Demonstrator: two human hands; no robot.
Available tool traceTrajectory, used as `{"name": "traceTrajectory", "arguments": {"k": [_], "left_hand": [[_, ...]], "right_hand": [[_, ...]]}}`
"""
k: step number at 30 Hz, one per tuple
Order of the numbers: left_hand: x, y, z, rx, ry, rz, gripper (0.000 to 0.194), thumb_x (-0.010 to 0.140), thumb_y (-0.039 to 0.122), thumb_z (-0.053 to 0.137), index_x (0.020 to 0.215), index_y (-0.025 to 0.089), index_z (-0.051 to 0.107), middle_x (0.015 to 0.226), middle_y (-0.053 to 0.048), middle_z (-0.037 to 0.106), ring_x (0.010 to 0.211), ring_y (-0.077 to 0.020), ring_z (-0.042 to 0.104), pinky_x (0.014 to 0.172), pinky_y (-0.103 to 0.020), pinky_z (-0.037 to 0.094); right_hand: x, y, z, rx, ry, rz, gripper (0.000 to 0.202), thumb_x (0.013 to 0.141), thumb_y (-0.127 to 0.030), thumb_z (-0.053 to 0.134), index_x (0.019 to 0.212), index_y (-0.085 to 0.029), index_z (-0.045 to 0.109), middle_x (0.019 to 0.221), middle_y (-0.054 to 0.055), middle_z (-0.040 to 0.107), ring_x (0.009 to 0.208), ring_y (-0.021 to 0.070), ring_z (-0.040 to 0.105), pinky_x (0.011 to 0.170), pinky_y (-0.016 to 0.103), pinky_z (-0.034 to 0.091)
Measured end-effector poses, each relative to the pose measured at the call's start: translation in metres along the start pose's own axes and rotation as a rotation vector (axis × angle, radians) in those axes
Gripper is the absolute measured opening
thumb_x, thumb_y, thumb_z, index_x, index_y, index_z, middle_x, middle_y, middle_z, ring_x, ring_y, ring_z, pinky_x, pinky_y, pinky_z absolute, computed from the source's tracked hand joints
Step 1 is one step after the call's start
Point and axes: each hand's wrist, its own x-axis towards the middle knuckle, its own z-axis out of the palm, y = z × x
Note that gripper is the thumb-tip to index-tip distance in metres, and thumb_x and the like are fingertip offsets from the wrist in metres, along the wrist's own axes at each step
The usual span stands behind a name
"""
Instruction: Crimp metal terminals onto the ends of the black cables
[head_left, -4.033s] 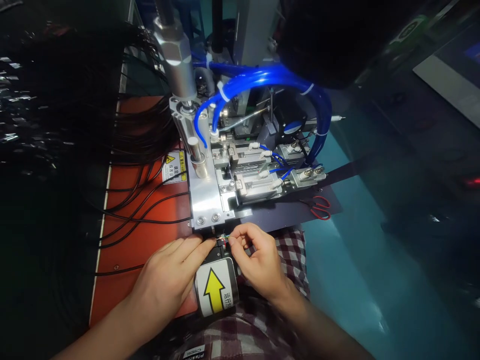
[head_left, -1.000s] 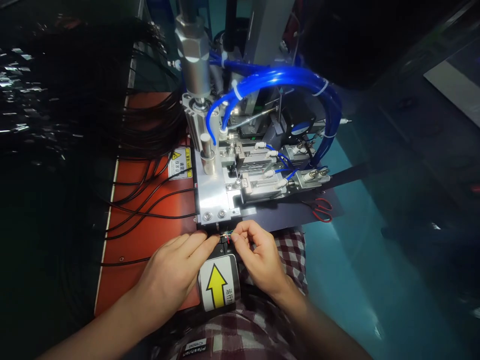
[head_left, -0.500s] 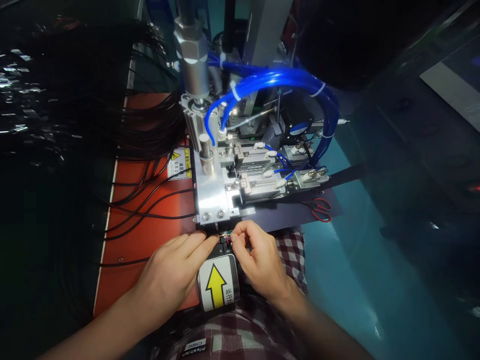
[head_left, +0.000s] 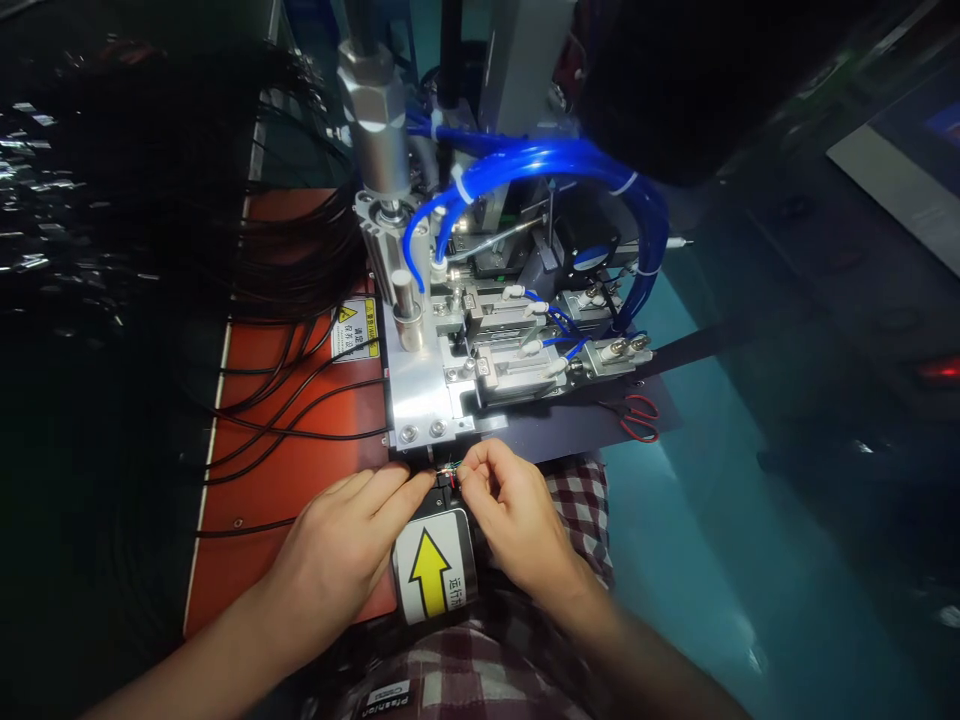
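Observation:
At the near edge of the machine, my left hand (head_left: 349, 530) is closed with its fingers pressed together. A black cable (head_left: 247, 528) runs in under that hand, and its stripped end seems to come out at the fingertips. My right hand (head_left: 517, 505) pinches thin coloured wires (head_left: 451, 470) at this end between thumb and forefinger. Red and greenish strands show in the small gap between the hands. Just below lies a small dark fixture (head_left: 442, 495), partly covered by my fingers. What each fingertip grips exactly is too small to see.
A metal press (head_left: 420, 390) with pneumatic cylinders and blue air hoses (head_left: 555, 158) stands just ahead. Black cables (head_left: 300, 240) lie over the orange table (head_left: 300, 480) on the left. Red-handled scissors (head_left: 641, 418) rest at right. A roller with a yellow arrow label (head_left: 429, 570) sits nearest me.
The view has shifted slightly. Both hands keep nearly the same place and grip, with the right fingertips moved very little at the wires.

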Motion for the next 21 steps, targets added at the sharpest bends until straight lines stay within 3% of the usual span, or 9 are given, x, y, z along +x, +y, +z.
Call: {"name": "traceTrajectory", "arguments": {"k": [4,10,16,21], "left_hand": [[-0.001,0.0,0.0,0.015,0.027,0.017,0.029,0.088,0.011,0.039,0.11,0.012,0.058,0.086,-0.008,0.065,0.072,-0.0173,0.06,0.065,-0.029,0.051],[-0.001,0.0,-0.001,0.01,0.004,0.005,0.03,0.088,0.011,0.039,0.111,0.014,0.058,0.089,-0.007,0.065,0.075,-0.0175,0.06,0.067,-0.029,0.051],[0.0,0.0,0.0,-0.005,0.012,0.003,0.029,0.088,0.011,0.039,0.11,0.014,0.058,0.086,-0.007,0.064,0.072,-0.0175,0.06,0.065,-0.029,0.05],[-0.001,0.0,0.0,0.004,0.009,0.008,0.029,0.089,0.011,0.037,0.111,0.013,0.056,0.088,-0.007,0.064,0.073,-0.0179,0.059,0.066,-0.029,0.05]], "right_hand": [[0.008,0.013,-0.001,0.373,-0.124,0.207,0.011,0.08,-0.026,0.053,0.074,-0.017,0.054,0.059,-0.004,0.05,0.044,0.009,0.046,0.042,0.02,0.035],[0.009,0.022,-0.002,0.485,-0.028,0.222,0.016,0.076,-0.03,0.06,0.072,-0.015,0.055,0.056,-0.005,0.05,0.043,0.0083,0.046,0.042,0.02,0.036],[0.008,0.013,0.001,0.376,-0.039,0.137,0.016,0.081,-0.031,0.056,0.078,-0.016,0.059,0.063,-0.001,0.054,0.05,0.0111,0.048,0.045,0.022,0.04],[0.008,0.008,0.002,0.172,0.006,0.006,0.009,0.081,-0.021,0.054,0.075,-0.017,0.058,0.059,-0.003,0.05,0.049,0.0105,0.044,0.046,0.022,0.037]]}}
